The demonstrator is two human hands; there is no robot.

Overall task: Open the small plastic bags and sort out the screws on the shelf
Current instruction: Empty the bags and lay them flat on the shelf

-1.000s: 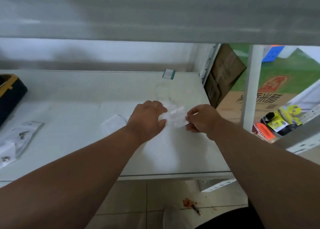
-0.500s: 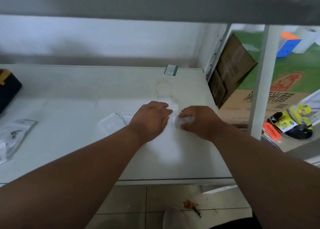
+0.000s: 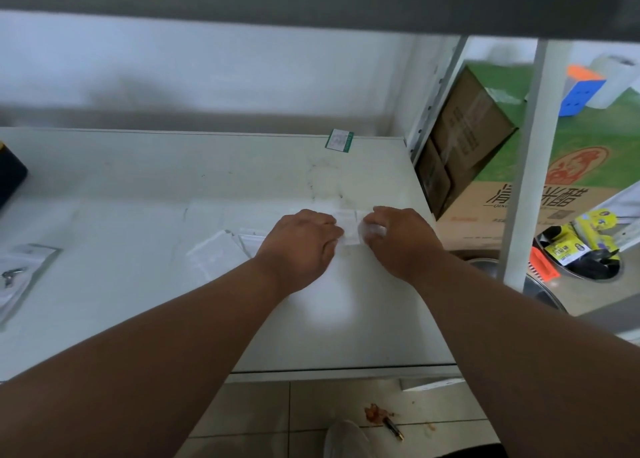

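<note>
Head view: since a second ago both hands have lowered to the shelf [image 3: 207, 187]; left hand [image 3: 300, 246] and right hand [image 3: 398, 239], fingers curled, pinch the small plastic bag [image 3: 349, 227].

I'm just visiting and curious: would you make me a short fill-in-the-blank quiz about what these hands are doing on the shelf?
1. Both hands, left hand and right hand, hold one small clear plastic ____ between them.
2. The green-edged label lies near the ____ edge of the shelf.
3. The orange and blue cube sits on the ____ side of the view.

Missing words: bag; back; right
</note>
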